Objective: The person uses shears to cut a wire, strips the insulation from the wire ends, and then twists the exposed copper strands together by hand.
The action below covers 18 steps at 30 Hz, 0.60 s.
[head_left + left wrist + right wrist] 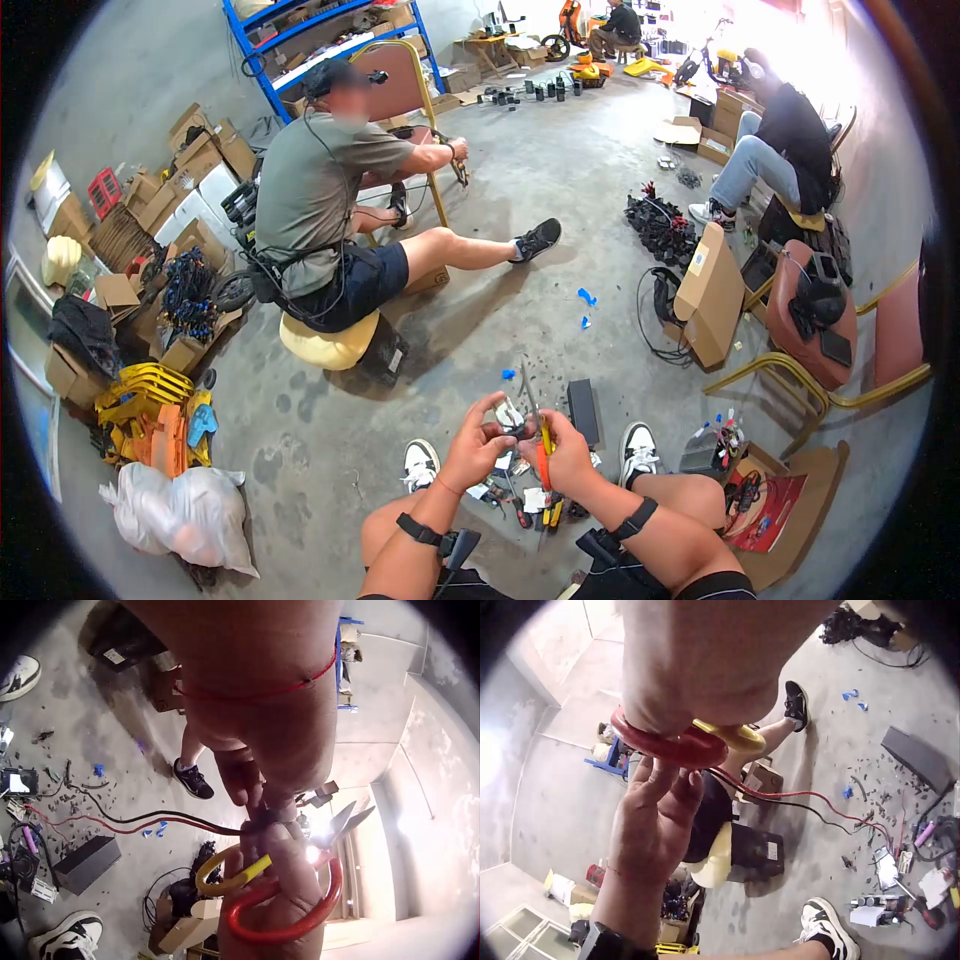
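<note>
My left hand (474, 446) pinches a pair of thin wires, one red and one black (161, 820), near a small dark piece at the fingertips. Those wires trail down toward the floor. My right hand (566, 458) grips scissors (544, 448) with one red and one yellow handle loop, and their blades (349, 826) stand apart, pointing away from me. Both hands meet in front of my knees, their fingertips close together. A white piece (509, 414) shows beside the left fingers in the head view. The left wrist view has the red scissor loop lying against the right hand's fingers.
Below the hands, tools and small parts litter the floor, among them a screwdriver (522, 514) and a dark box (582, 412). A seated person (325, 190) works ahead on the left. An open carton (800, 520) stands at my right, a white plastic bag (190, 515) at left.
</note>
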Available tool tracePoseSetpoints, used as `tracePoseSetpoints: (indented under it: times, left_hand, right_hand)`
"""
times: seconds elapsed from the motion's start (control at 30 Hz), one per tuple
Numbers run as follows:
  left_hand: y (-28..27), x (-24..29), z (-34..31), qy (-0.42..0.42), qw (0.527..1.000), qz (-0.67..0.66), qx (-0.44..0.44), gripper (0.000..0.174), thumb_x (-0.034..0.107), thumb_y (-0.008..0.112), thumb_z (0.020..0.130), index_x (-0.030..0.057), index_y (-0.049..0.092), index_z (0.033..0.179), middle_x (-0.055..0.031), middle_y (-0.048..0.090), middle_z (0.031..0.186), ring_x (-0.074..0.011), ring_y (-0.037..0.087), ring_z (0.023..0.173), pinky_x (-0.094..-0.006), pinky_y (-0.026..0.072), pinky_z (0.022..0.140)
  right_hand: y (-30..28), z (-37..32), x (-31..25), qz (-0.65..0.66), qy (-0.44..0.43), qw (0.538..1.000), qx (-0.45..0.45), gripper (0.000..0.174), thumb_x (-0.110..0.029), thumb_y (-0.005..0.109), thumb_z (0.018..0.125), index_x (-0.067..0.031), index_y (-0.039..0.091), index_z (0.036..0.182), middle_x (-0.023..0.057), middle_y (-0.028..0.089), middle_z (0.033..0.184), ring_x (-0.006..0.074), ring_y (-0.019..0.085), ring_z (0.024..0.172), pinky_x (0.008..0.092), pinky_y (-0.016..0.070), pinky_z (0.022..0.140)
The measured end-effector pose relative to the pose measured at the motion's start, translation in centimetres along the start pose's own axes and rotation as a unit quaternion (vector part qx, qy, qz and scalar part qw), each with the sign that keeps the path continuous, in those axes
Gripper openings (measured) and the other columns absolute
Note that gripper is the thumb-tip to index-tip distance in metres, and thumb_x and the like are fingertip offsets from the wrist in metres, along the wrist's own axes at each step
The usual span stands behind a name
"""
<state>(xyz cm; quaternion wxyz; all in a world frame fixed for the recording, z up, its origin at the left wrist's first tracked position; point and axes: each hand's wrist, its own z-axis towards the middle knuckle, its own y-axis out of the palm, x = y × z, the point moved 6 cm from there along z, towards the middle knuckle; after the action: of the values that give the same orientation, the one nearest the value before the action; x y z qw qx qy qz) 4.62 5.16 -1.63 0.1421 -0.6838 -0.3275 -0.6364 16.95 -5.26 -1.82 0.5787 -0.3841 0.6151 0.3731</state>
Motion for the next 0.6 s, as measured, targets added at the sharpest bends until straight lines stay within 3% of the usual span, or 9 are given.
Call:
tracePoseSetpoints:
  times: [0.03, 0.1, 0.2, 0.33, 0.37, 0.4, 0.43, 0.53, 0.6]
  left_hand:
    - [0.1, 0.3, 0.0, 0.0, 1.0, 0.0, 0.0, 0.074, -0.002, 0.07, 0.089, 0.0095, 0.035, 0.152, -0.0107, 0.056, 0.132, -0.018, 0.06, 0.11, -0.0331, 0.0506, 0.094]
    - [0.3, 2.7, -0.2, 0.13, 0.953, 0.269, 0.041, 0.071, 0.008, 0.076, 0.087, 0.0085, 0.043, 0.149, -0.0122, 0.052, 0.137, -0.0208, 0.058, 0.118, -0.0365, 0.049, 0.099]
    - [1.0, 4.2, -0.6, 0.159, 0.925, 0.341, 0.045, 0.073, 0.021, 0.079, 0.085, 0.0088, 0.045, 0.149, -0.0139, 0.049, 0.142, -0.027, 0.05, 0.128, -0.0382, 0.0453, 0.105]
    - [-0.1, 1.8, 0.1, 0.15, 0.923, 0.353, 0.027, 0.079, 0.028, 0.08, 0.085, 0.0066, 0.042, 0.151, -0.0158, 0.048, 0.146, -0.0271, 0.046, 0.134, -0.0411, 0.0423, 0.108]
    - [-0.7, -0.3, 0.6, 0.09, 0.959, 0.269, 0.001, 0.08, 0.024, 0.079, 0.086, 0.0055, 0.04, 0.153, -0.0146, 0.049, 0.145, -0.0244, 0.048, 0.132, -0.0394, 0.0428, 0.107]
    - [-0.4, -1.1, 0.8, 0.03, 0.983, 0.181, -0.025, 0.081, 0.02, 0.079, 0.086, 0.0045, 0.037, 0.154, -0.0134, 0.05, 0.145, -0.0218, 0.05, 0.13, -0.0376, 0.0433, 0.107]
    - [-0.3, -1.0, 0.8, 0.03, 0.982, 0.183, -0.023, 0.081, 0.02, 0.079, 0.086, 0.0045, 0.037, 0.154, -0.0134, 0.05, 0.145, -0.0218, 0.05, 0.13, -0.0376, 0.0433, 0.107]
    - [0.9, -0.2, 0.2, -0.045, 0.997, 0.007, -0.059, 0.082, 0.001, 0.075, 0.089, 0.0045, 0.029, 0.157, -0.0056, 0.061, 0.131, -0.0132, 0.058, 0.117, -0.0304, 0.0441, 0.105]
    - [0.9, -0.3, 0.1, -0.048, 0.997, -0.006, -0.056, 0.081, 0.003, 0.075, 0.089, 0.0038, 0.031, 0.157, -0.0051, 0.063, 0.129, -0.0135, 0.059, 0.115, -0.0311, 0.0453, 0.103]
  right_hand:
    - [0.0, 0.0, 0.2, 0.009, 0.011, 1.0, 0.006, 0.046, 0.001, 0.073, 0.088, -0.001, 0.05, 0.128, 0.0065, 0.063, 0.111, 0.0135, 0.063, 0.097, 0.0307, 0.0555, 0.083]
    - [-0.1, -0.1, 0.2, 0.01, -0.002, 1.0, 0.018, 0.045, 0.0, 0.073, 0.088, -0.0016, 0.05, 0.127, 0.0059, 0.063, 0.11, 0.0131, 0.063, 0.096, 0.0303, 0.0553, 0.083]
    - [-0.4, -0.2, -0.8, -0.026, -0.043, 0.998, 0.031, 0.044, 0.0, 0.074, 0.087, -0.0024, 0.051, 0.125, 0.0057, 0.065, 0.108, 0.013, 0.064, 0.096, 0.0299, 0.055, 0.082]
    - [-0.8, -0.5, -2.3, -0.137, -0.097, 0.985, 0.039, 0.048, -0.002, 0.076, 0.085, -0.0024, 0.051, 0.125, 0.0099, 0.068, 0.107, 0.0155, 0.066, 0.095, 0.0301, 0.0542, 0.084]
    - [-0.9, -0.6, -2.6, -0.136, -0.099, 0.985, 0.038, 0.048, -0.002, 0.076, 0.085, -0.0024, 0.051, 0.125, 0.0099, 0.068, 0.107, 0.0155, 0.066, 0.095, 0.0301, 0.0542, 0.084]
    - [-0.9, -0.7, -2.9, -0.126, -0.096, 0.987, 0.037, 0.046, -0.004, 0.077, 0.083, -0.0023, 0.053, 0.122, 0.0126, 0.067, 0.105, 0.0209, 0.067, 0.094, 0.0323, 0.0536, 0.084]
    - [-1.0, -0.7, -3.2, -0.115, -0.093, 0.988, 0.036, 0.044, -0.006, 0.078, 0.082, -0.0022, 0.055, 0.119, 0.0153, 0.066, 0.103, 0.0263, 0.067, 0.093, 0.0345, 0.0529, 0.085]
    - [-0.9, -1.0, -4.4, -0.138, -0.13, 0.982, 0.024, 0.043, -0.002, 0.076, 0.08, -0.0028, 0.057, 0.118, 0.0154, 0.065, 0.104, 0.0279, 0.067, 0.095, 0.0355, 0.0536, 0.085]
    - [-0.9, -1.2, -4.4, -0.147, -0.133, 0.98, 0.017, 0.044, -0.001, 0.076, 0.079, -0.003, 0.057, 0.119, 0.0157, 0.065, 0.104, 0.0289, 0.068, 0.097, 0.0363, 0.0539, 0.085]
